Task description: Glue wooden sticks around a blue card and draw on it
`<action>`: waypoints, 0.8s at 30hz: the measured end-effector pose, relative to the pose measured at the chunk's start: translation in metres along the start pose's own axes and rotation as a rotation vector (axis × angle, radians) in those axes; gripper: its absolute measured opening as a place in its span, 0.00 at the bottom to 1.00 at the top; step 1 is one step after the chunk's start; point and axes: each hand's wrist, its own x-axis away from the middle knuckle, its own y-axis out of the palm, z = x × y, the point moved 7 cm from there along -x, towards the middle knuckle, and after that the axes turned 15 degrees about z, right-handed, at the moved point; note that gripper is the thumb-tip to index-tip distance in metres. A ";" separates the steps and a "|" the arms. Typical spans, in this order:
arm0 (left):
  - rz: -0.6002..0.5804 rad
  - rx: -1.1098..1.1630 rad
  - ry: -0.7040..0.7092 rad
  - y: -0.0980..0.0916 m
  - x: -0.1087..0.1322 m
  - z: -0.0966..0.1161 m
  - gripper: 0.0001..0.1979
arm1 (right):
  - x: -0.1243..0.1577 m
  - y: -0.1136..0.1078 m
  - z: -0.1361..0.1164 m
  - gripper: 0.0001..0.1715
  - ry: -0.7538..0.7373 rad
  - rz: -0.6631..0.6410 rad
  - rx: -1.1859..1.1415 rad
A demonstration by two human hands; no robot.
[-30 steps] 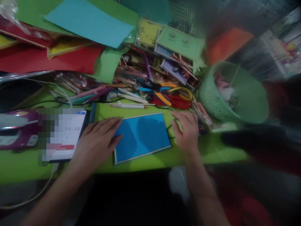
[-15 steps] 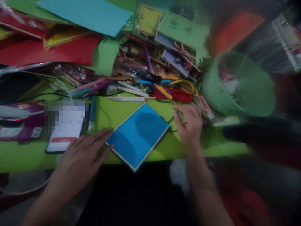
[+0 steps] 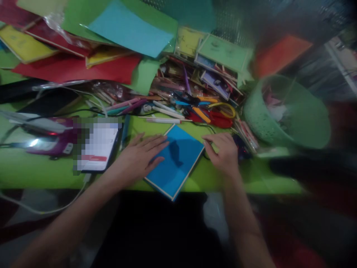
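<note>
A blue card with a pale wooden rim [image 3: 178, 163] lies at an angle on the green table [image 3: 36, 175], one corner over the front edge. My left hand [image 3: 139, 156] lies flat on its left part, fingers stretched out. My right hand [image 3: 223, 150] rests just right of the card's upper right edge. Its fingers are curled down on the table beside a thin dark cable. Whether they hold anything is hidden.
A phone [image 3: 97, 147] lies left of my left hand, beside a purple device [image 3: 47, 139]. Behind the card sits a heap of pens, sticks and scissors [image 3: 195, 108]. A green perforated basket [image 3: 287, 111] stands at the right. Coloured paper sheets [image 3: 83, 67] cover the back.
The blue card was turned from square to diagonal and now stands steeper. My left hand moved from its left corner onto its face. My right hand stayed near the right edge.
</note>
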 end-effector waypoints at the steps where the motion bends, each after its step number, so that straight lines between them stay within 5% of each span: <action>1: -0.014 -0.004 -0.002 0.004 0.000 -0.001 0.27 | 0.000 0.001 0.000 0.10 -0.005 -0.007 -0.004; 13: 0.168 0.016 -0.159 -0.013 0.040 0.003 0.25 | 0.003 0.011 0.004 0.11 -0.018 -0.083 0.022; 24: 0.222 0.039 -0.184 -0.012 0.032 -0.010 0.25 | -0.027 0.041 -0.015 0.14 -0.132 -0.285 0.150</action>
